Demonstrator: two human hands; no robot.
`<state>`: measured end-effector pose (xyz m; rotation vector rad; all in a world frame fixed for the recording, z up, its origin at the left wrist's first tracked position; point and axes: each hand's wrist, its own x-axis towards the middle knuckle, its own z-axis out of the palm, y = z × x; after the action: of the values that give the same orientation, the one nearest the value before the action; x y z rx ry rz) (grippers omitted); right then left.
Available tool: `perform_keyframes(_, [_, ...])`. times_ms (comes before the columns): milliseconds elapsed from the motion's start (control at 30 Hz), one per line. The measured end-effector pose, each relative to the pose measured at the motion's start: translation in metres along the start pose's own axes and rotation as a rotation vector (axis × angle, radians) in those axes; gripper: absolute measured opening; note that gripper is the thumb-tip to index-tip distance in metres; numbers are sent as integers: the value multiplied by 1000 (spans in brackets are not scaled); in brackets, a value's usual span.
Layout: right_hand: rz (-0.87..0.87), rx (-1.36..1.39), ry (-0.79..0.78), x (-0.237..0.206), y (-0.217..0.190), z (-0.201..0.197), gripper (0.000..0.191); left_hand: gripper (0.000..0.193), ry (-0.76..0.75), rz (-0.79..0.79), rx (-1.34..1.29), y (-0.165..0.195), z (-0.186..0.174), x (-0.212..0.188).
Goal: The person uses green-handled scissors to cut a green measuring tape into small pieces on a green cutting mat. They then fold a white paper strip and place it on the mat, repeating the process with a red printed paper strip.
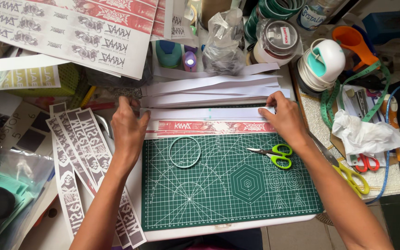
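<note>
Red label strip with white and black print lies along the far edge of the green mat, a white strip just beyond it; both hands touch these. Grey-and-white label strips fan out near left. A printed label sheet, white with red bands, lies far left. A crumpled clear bag stands far centre.

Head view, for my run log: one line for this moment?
left hand on paper strip | right hand pinching strip end | green scissors idle on cutting mat
</note>
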<state>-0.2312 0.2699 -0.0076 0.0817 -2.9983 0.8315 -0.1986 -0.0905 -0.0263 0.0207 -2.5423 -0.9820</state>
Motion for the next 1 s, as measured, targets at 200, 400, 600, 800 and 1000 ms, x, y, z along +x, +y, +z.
perform_keyframes(200, [-185, -406, 205, -17, 8, 0, 24, 28, -39, 5, 58, -7, -8, -16])
perform_keyframes(400, [-329, -284, -25, -38, 14, 8, 21, 33, -229, -84, -85, -8, -5, -52])
perform_keyframes(600, [-513, -364, 75, -60, 21, 19, 23, 32, -308, -16, -73, 2, -2, -92])
perform_keyframes(800, [-567, -401, 93, -61, 25, 22, 19, 31, -287, 254, -89, 36, 1, -134])
perform_keyframes(1000, [-584, -344, 76, -62, 26, 22, 23, 33, -283, 303, -158, 55, -4, -159])
